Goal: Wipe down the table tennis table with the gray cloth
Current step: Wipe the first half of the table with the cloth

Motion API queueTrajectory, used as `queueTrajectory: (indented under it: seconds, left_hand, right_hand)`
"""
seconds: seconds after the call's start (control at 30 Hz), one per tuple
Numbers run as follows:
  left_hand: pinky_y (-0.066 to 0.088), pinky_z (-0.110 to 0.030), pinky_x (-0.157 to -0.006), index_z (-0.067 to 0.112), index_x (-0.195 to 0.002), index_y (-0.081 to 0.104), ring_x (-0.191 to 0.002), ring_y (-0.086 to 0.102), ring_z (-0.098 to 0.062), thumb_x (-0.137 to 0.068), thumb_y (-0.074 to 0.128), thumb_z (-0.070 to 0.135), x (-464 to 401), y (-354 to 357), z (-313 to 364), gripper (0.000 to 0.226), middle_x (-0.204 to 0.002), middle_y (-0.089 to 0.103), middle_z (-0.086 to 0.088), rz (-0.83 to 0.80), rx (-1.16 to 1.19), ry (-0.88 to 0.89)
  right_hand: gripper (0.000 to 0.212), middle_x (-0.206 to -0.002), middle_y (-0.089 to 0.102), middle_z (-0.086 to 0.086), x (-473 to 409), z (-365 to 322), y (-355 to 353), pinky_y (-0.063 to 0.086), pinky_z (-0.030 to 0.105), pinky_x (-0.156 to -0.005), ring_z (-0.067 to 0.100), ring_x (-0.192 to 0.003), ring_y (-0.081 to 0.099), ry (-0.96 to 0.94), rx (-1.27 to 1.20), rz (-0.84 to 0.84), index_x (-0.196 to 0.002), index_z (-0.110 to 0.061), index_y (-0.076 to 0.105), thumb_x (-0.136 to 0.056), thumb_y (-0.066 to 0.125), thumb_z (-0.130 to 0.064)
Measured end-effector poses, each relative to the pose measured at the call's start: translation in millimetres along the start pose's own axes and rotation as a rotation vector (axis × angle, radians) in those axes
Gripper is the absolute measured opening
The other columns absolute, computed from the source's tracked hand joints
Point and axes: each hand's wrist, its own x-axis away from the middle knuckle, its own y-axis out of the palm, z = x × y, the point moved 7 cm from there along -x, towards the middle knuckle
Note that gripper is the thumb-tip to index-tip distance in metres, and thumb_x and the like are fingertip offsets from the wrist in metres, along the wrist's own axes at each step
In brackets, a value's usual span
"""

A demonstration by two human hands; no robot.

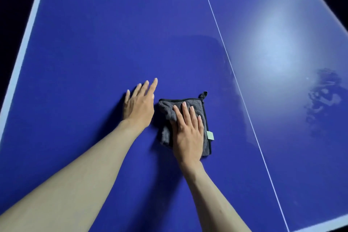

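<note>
Cloth (205, 118): gray, plush, folded to a rough rectangle, black-edged, with a small hanging loop at its far right corner and a pale tag on its right edge. It lies flat on your table, left of the white centre line.

Table (94, 43): blue top, white border, glossy; wet smears show on its right half.

Blue table (113, 34), folded gray cloth (165, 137) on it

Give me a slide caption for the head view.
Right hand presses gray cloth on blue table tennis table; left hand open alongside.
</note>
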Motion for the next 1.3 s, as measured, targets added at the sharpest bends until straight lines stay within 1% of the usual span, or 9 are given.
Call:
queueTrajectory:
  seconds: [0.17, 0.43, 0.53, 0.63, 0.73, 0.87, 0.97, 1.1, 1.3]
  left_hand:
    - [0.034, -0.058, -0.116, 0.014, -0.154, 0.044, -0.147, 0.041, -0.026, -0.106, 0.028, 0.033, -6, 9, 2, 0.053, -0.16, 0.042, 0.001, 0.104, -0.019, -0.017]
    - [0.046, -0.059, -0.107, 0.014, -0.154, 0.044, -0.144, 0.045, -0.027, -0.101, 0.027, 0.03, -10, 10, -2, 0.058, -0.16, 0.041, -0.001, 0.026, -0.089, 0.045]
    - [0.047, -0.056, -0.105, 0.014, -0.154, 0.043, -0.144, 0.046, -0.026, -0.099, 0.027, 0.029, -12, 10, -4, 0.06, -0.161, 0.041, -0.001, -0.012, -0.12, 0.056]
    - [0.053, -0.052, -0.099, 0.016, -0.149, 0.051, -0.139, 0.052, -0.023, -0.097, 0.026, 0.03, -15, 5, -5, 0.059, -0.155, 0.048, 0.002, -0.043, -0.136, 0.072]
    - [0.056, -0.044, -0.092, 0.024, -0.144, 0.058, -0.137, 0.054, -0.015, -0.1, 0.024, 0.032, -17, -7, -8, 0.056, -0.153, 0.05, 0.01, -0.024, -0.124, 0.044]
    - [0.041, -0.046, -0.11, 0.025, -0.159, 0.03, -0.154, 0.024, -0.014, -0.109, 0.025, 0.04, -17, -15, 1, 0.052, -0.168, 0.023, 0.011, -0.1, -0.144, 0.026]
    - [0.033, -0.051, -0.113, 0.021, -0.161, 0.017, -0.152, 0.026, -0.026, -0.11, 0.027, 0.043, -1, -22, 14, 0.057, -0.167, 0.026, -0.002, -0.128, -0.048, -0.038]
    - [0.033, -0.052, -0.114, 0.022, -0.161, 0.021, -0.152, 0.025, -0.024, -0.109, 0.03, 0.042, 45, -23, 43, 0.056, -0.166, 0.028, -0.001, -0.058, -0.015, -0.031]
    - [0.027, -0.056, -0.118, 0.024, -0.157, 0.032, -0.154, 0.014, -0.027, -0.109, 0.03, 0.041, 140, 1, 97, 0.051, -0.17, 0.013, 0.0, -0.169, -0.082, -0.085]
  right_hand:
    - [0.046, -0.168, 0.033, -0.006, -100, -15, 17, 0.021, 0.041, -0.127, 0.016, -0.157, 0.024, -0.002, -0.029, 0.028, -0.157, -0.037, 0.04, -0.112, 0.041, -0.038]
    - [0.063, -0.17, 0.027, -0.004, -263, -32, 40, 0.016, 0.04, -0.128, 0.019, -0.158, 0.021, -0.066, 0.008, -0.037, -0.16, -0.036, 0.032, -0.102, 0.048, -0.02]
    - [0.069, -0.171, 0.023, -0.005, -292, -31, 46, 0.014, 0.04, -0.129, 0.019, -0.159, 0.019, -0.078, 0.023, -0.064, -0.162, -0.037, 0.028, -0.1, 0.05, -0.016]
    - [0.062, -0.171, 0.024, -0.004, -292, -30, 46, 0.013, 0.039, -0.129, 0.019, -0.159, 0.019, -0.092, 0.004, -0.07, -0.162, -0.037, 0.029, -0.104, 0.046, -0.02]
    - [0.054, -0.171, 0.025, -0.003, -269, -23, 39, 0.012, 0.04, -0.129, 0.02, -0.159, 0.019, -0.098, -0.039, -0.071, -0.161, -0.035, 0.032, -0.109, 0.041, -0.025]
    - [0.05, -0.17, 0.028, -0.004, -187, 2, 25, 0.014, 0.04, -0.129, 0.019, -0.158, 0.021, -0.091, -0.062, -0.023, -0.16, -0.035, 0.035, -0.11, 0.041, -0.029]
    - [0.047, -0.168, 0.033, -0.004, -120, 27, 11, 0.016, 0.04, -0.128, 0.019, -0.157, 0.025, -0.076, -0.115, -0.01, -0.157, -0.035, 0.041, -0.111, 0.043, -0.038]
    - [0.045, -0.165, 0.039, -0.004, -22, 58, -13, 0.019, 0.04, -0.128, 0.018, -0.155, 0.029, -0.035, -0.142, 0.002, -0.153, -0.035, 0.048, -0.11, 0.043, -0.045]
    - [0.047, -0.168, 0.032, -0.006, 142, 115, -53, 0.021, 0.041, -0.127, 0.016, -0.158, 0.023, -0.045, -0.112, -0.057, -0.157, -0.038, 0.039, -0.11, 0.045, -0.039]
